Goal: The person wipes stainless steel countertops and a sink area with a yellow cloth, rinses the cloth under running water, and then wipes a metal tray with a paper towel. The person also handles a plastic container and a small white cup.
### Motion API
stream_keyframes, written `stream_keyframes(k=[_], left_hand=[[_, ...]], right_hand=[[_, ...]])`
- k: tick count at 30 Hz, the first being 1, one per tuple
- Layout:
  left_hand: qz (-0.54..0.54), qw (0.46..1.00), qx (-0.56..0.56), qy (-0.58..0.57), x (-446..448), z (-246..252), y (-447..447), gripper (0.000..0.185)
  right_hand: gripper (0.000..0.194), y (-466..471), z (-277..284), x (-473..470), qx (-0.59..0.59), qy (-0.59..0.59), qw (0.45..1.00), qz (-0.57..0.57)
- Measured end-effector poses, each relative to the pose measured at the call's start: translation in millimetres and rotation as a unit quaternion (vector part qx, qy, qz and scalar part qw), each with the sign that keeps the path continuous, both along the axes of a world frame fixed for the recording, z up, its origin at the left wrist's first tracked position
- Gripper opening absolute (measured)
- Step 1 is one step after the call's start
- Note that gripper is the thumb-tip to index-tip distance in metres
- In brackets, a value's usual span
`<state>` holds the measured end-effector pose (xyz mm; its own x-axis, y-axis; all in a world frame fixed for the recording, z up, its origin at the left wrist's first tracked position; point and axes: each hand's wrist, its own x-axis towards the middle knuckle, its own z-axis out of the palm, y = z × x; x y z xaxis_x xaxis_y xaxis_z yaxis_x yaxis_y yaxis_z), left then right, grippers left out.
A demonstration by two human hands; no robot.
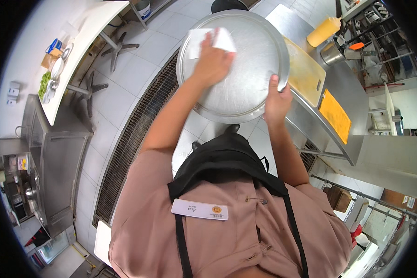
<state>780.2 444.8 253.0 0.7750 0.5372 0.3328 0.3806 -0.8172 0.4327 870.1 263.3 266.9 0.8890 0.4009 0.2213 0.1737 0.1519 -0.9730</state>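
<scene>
A large round metal tray (246, 80) is held up in front of me, its flat face towards the camera. My left hand (215, 64), slightly blurred, presses a folded white cloth or paper towel (226, 40) against the upper left of that face. At the tray's lower right rim is my right hand (278, 100), its thumb over the edge and its other fingers mostly hidden behind the tray.
On the steel worktable (347, 104) at the right are a worn cutting board (304, 73), an orange cloth (335, 116), a yellow squeeze bottle (323, 32) and a metal pot (332, 52). A floor grate (135, 139) runs at the left, beyond it a white table (87, 41) with bowls.
</scene>
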Motion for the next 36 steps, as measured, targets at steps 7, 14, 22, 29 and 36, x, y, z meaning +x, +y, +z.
stream_keyframes(k=[7,14,22,29,36], left_hand=[[-0.3,0.953,0.032,-0.013,54,-2,-28,0.048],[0.083,0.995,0.029,-0.041,69,-5,120,0.046],[-0.093,0.985,0.05,-0.138,176,33,115,0.043],[-0.163,0.961,0.121,-0.189,252,29,123,0.053],[-0.318,0.942,0.023,-0.106,246,21,190,0.049]], right_hand=[[0.033,66,23,106,0.044,0.027,0.994,-0.095],[0.035,107,26,149,0.061,0.018,0.998,-0.028],[0.031,132,23,174,-0.061,-0.072,0.994,0.055],[0.032,162,25,174,-0.131,-0.081,0.983,-0.104],[0.037,159,36,198,-0.04,0.02,0.962,-0.268]])
